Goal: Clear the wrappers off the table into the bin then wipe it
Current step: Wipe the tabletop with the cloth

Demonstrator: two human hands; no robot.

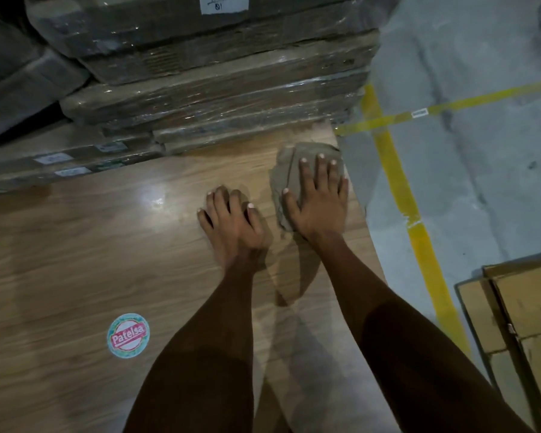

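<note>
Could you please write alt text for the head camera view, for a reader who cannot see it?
A person's right hand presses flat on a crumpled brown cloth at the far right corner of a wooden table, while the left hand rests on the tabletop beside it. Plastic-wrapped cardboard boxes are stacked behind, and a round red sticker lies nearer the camera.

Grey concrete floor (469, 73) with yellow tape lines (400, 195), shrink-wrapped cartons (219, 98) stacked behind

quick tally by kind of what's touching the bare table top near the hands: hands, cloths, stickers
hands: 2, left hand and right hand, both on the table
cloths: 1, grey cloth under the right hand
stickers: 1, round sticker
total: 4
</note>
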